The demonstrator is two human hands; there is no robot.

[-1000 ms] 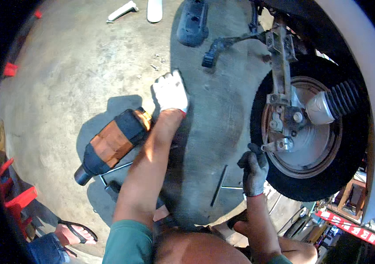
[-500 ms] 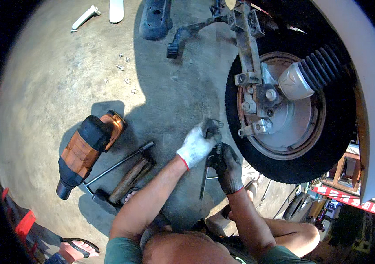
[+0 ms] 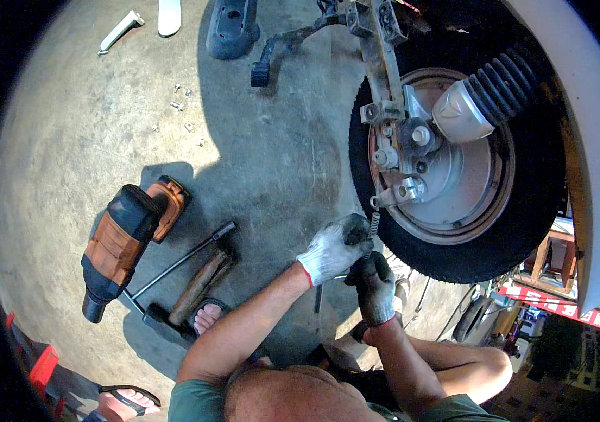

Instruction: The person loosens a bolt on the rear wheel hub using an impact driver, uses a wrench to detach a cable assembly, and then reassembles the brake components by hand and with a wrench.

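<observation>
A thin metal coil spring (image 3: 374, 224) stands up from between my two gloved hands, its top end close to the eye of the brake lever (image 3: 407, 190) on the wheel hub (image 3: 465, 179). My left hand (image 3: 337, 246), in a white glove with blackened fingers, is closed around the spring's middle. Below it my right hand (image 3: 374, 287), in a dirtier grey glove, is closed on the lower part of the spring. The fingers hide the spring's lower end. I cannot tell whether its top touches the lever.
The tyre (image 3: 447, 260) stands to the right beside a rusty frame bar (image 3: 383, 63) and a foot pedal (image 3: 260, 74). At left lie an orange-black impact wrench (image 3: 120, 243), a T-handle wrench (image 3: 184, 259) and a hammer (image 3: 198, 288). Small bolts (image 3: 177, 106) are scattered farther off. A sandalled foot (image 3: 127, 402) shows lower left.
Both hands have moved toward the lower right, nearer the tyre. More of the spring now shows, upright below the lever. The whole view has shifted slightly.
</observation>
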